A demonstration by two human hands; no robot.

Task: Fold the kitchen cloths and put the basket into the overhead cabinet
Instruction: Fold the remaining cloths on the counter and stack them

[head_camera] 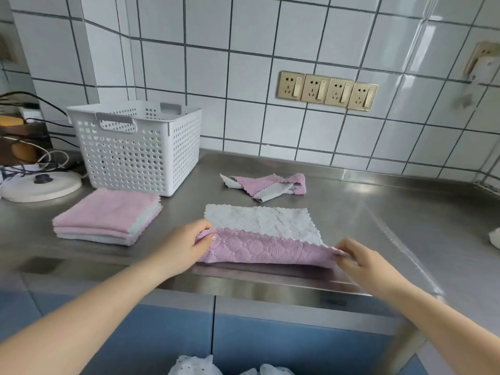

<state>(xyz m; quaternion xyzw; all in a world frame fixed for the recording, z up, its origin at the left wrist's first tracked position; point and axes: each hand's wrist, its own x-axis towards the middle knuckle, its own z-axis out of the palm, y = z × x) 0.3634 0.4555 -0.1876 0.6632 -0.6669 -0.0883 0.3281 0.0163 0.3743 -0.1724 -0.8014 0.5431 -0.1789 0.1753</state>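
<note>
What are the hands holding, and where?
Both grip the pink-and-grey cloth: left hand its near left corner, right hand its near right corner.

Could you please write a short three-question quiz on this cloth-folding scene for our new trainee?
1. True or false: the white basket already holds the folded stack.
2. Which corner of the pink and grey cloth does each of the hands pinch: A) the far corners, B) the near corners, C) none?
3. Fill in: the crumpled cloth lies ___ the cloth being folded.

Key:
1. False; the stack lies on the counter in front of the basket.
2. B; left hand and right hand lift the near edge.
3. Behind.
</note>
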